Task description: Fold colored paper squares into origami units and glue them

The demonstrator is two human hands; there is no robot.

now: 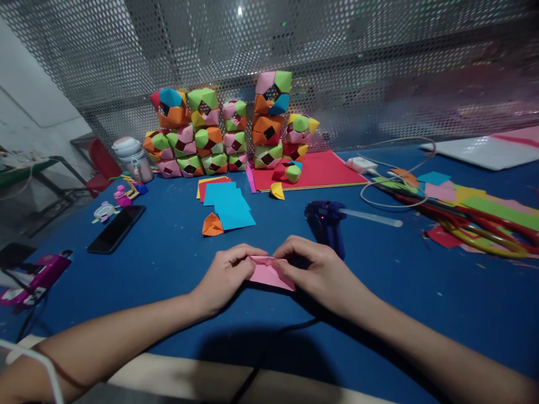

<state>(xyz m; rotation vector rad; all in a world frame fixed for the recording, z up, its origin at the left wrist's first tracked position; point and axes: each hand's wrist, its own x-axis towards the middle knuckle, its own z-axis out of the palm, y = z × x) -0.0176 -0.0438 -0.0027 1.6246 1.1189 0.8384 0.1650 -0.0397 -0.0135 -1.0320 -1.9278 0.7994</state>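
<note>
"What are the hands holding?"

"Both are pinching one pink paper (272,277) in the near middle: the left hand (229,276) is gripping its left end, the right hand (315,269) its right."

"Any risks?"

"Uneven thumb pressure could be skewing its fold. Just beyond the right hand, a glue gun (325,215) is lying; a stray knuckle could be knocking it."

"Farther?"

"Stacked paper models (208,140) are standing; jolting the table (168,275) could be toppling them."

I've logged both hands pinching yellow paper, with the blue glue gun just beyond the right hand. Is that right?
Not quite: the head view shows the left hand and right hand pinching pink paper, not yellow. The blue glue gun is indeed just beyond the right hand.
</note>
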